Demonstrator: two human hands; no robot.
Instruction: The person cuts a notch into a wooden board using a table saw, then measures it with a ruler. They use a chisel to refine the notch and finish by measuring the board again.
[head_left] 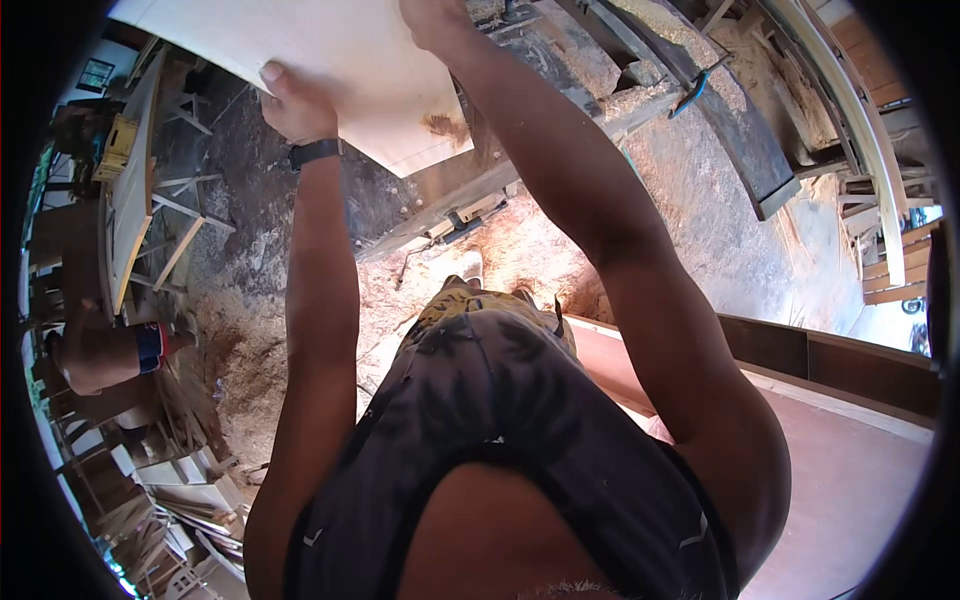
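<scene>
L hand (300, 108), upper left of frame, pinched the board (370, 60) by its edge, thumb on top; R hand (437, 25), top centre, was cut off, so couldn't tell if it gripped or just pressed. For good ctrl, best bet was prob. board flat, load even btwn both hands, L fingertips clear of anything under the edge. Hard to make out: L fingers, hidden below; board's far end, out of frame; whether it touched the bench (545, 70).
</scene>
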